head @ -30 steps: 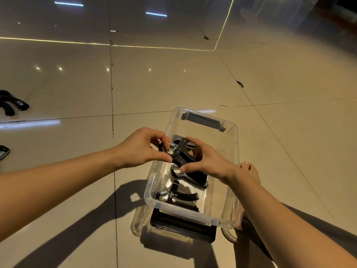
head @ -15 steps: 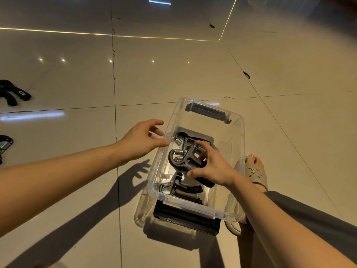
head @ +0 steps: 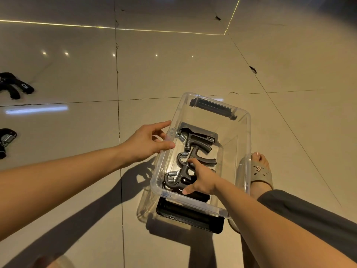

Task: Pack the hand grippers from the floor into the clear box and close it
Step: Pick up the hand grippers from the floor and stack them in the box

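The left hand (head: 148, 141) reaches in from 9 o'clock with the forearm level, fingers spread and slack, holding nothing; its fingertips sit at the left rim of the clear box (head: 249, 144). The right hand (head: 202, 178) reaches in from 5 o'clock, wrist bent down into the box, with thumb and fingers resting on the nearest hand gripper (head: 176, 180); whether they clamp it cannot be told. The box stands lidless on the tiled floor (head: 173, 70), long axis running from 6 to 12 o'clock, tilted slightly toward 1 o'clock. Three grippers lie flat inside it in a row along that axis, springs toward 9 o'clock, handles toward 3 o'clock: the nearest, a middle gripper (head: 201, 158) and a far gripper (head: 197, 140). Two more grippers lie on the floor at 9 o'clock, well apart from the box: an upper one (head: 14, 85) and a lower one (head: 5, 141).
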The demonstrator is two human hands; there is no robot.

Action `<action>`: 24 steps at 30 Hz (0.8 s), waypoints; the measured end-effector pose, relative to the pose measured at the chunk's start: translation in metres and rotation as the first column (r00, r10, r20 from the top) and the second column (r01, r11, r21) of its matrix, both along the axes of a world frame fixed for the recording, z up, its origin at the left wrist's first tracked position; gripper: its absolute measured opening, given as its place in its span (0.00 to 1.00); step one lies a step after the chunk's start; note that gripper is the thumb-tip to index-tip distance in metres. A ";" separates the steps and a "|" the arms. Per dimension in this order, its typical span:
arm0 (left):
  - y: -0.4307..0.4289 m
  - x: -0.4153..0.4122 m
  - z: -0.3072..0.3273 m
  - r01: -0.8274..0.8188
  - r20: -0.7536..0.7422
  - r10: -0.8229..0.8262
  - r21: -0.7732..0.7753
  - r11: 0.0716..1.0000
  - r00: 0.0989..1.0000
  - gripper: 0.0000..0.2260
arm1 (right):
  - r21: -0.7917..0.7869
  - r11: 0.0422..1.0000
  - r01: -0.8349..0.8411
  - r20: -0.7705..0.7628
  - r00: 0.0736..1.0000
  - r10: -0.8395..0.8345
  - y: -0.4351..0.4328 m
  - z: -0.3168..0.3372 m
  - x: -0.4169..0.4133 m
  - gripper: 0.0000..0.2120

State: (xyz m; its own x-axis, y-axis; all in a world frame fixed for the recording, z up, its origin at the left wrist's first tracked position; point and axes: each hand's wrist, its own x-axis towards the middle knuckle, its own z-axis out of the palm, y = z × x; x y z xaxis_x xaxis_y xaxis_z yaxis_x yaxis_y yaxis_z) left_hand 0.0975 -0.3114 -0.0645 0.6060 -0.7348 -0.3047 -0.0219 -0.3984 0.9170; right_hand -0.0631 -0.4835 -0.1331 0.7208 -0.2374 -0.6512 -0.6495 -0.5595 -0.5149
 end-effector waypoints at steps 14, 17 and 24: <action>0.000 0.000 -0.003 0.025 0.012 -0.025 -0.009 1.000 1.000 0.36 | 0.089 0.995 0.035 -0.024 0.999 -0.033 -0.005 -0.012 -0.001 0.40; 0.002 -0.003 -0.002 0.057 -0.006 -0.057 -0.020 0.998 0.998 0.37 | 0.105 0.994 0.037 -0.027 0.999 -0.034 -0.006 -0.012 -0.002 0.39; 0.010 -0.009 -0.002 0.076 -0.069 -0.078 -0.029 0.997 0.995 0.38 | 0.126 0.992 0.004 -0.027 1.000 -0.001 -0.007 -0.007 -0.007 0.35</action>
State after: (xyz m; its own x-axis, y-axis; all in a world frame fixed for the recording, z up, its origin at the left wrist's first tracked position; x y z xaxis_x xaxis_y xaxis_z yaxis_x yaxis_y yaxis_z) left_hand 0.0889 -0.3011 -0.0668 0.5251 -0.7868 -0.3242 0.0126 -0.3738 0.9274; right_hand -0.0703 -0.4907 -0.1398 0.7024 -0.1536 -0.6950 -0.6650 -0.4896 -0.5640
